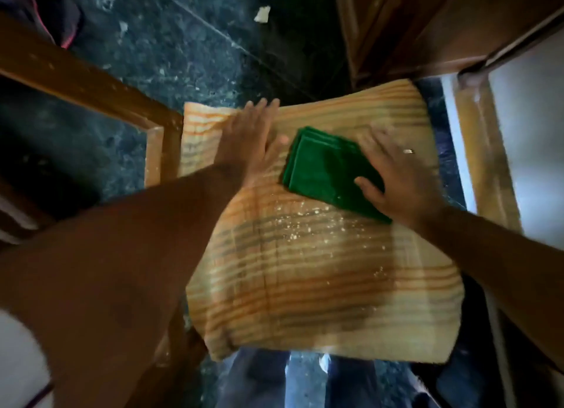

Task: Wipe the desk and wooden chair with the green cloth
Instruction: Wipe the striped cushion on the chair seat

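The wooden chair seat (320, 279), pale with striped grain, fills the middle of the view below me. A folded green cloth (323, 169) lies flat on its far half. My right hand (396, 175) presses on the cloth's right side, fingers spread over it. My left hand (253, 136) rests flat and open on the seat's far left part, just left of the cloth. White dust specks (293, 221) lie on the seat just nearer to me than the cloth.
A brown wooden frame (91, 81) runs along the left of the seat. Dark wooden furniture (427, 26) stands at the far right, with a pale panel (525, 151) below it. The dark speckled floor (183, 47) carries a white scrap (262, 14).
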Motion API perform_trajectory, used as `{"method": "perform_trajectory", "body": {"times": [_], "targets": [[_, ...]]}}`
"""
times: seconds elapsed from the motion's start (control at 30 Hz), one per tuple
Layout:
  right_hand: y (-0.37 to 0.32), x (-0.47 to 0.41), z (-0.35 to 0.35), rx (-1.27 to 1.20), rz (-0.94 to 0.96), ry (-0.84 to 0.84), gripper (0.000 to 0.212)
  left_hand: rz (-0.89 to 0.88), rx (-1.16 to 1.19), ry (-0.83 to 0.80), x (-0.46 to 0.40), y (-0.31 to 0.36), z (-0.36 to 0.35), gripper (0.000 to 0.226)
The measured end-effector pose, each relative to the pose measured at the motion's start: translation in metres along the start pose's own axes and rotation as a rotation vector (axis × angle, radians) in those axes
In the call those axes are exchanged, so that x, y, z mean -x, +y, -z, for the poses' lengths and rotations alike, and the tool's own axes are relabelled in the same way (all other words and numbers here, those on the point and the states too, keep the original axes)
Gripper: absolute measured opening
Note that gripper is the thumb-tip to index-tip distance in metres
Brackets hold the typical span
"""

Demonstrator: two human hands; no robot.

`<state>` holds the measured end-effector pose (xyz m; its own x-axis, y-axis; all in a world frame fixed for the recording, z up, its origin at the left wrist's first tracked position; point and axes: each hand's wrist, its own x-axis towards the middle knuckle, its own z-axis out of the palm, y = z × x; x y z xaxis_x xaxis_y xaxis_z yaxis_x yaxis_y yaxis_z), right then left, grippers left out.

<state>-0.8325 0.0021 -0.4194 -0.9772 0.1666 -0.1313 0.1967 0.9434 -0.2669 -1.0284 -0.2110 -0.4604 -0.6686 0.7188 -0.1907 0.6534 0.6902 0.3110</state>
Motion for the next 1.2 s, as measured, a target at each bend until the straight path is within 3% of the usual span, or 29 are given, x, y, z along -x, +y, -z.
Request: {"method": "perform_trajectory", "body": {"times": [0.07,0.17,0.3,0.4,0.6,0.73,0.87,0.93,1.07,1.2], "targets": [[-0.012,-0.028,-0.015,0.167,0.304,-0.153,0.072,-0.141,-0.185,-0.142,-0.011,-0.034,-0.015,0.077],[-0.018,-0.053,-0.035,0.345,0.45,-0.353,0.08,-0.227,-0.175,-0.193,-0.022,-0.053,-0.019,0.079],[-0.008,-0.05,-0.048,0.361,0.437,-0.366,0.082,-0.229,-0.159,-0.196,-0.029,-0.056,-0.017,0.076],[-0.009,-0.046,-0.055,0.314,0.415,-0.317,0.069,-0.234,-0.132,-0.186,-0.029,-0.057,-0.018,0.072],[-0.085,-0.013,-0.087,0.15,0.092,-0.171,0.062,-0.234,-0.141,-0.154,-0.031,-0.058,-0.024,0.07],[-0.189,0.069,-0.13,-0.037,0.449,-0.231,0.051,-0.232,-0.125,-0.141,-0.03,-0.06,-0.027,0.071],[-0.163,0.058,-0.117,-0.026,0.677,-0.37,0.054,-0.213,-0.115,-0.101,-0.026,-0.059,-0.026,0.069],[-0.116,0.01,-0.101,0.16,0.526,-0.248,0.06,-0.21,-0.111,-0.079,-0.025,-0.057,-0.028,0.068],[-0.01,-0.091,-0.052,0.373,-0.048,-0.119,0.062,-0.224,-0.1,-0.032,-0.025,-0.058,-0.03,0.066],[-0.002,-0.1,-0.045,0.22,-0.028,-0.124,0.059,-0.242,-0.079,-0.027,-0.026,-0.06,-0.031,0.066]]}}
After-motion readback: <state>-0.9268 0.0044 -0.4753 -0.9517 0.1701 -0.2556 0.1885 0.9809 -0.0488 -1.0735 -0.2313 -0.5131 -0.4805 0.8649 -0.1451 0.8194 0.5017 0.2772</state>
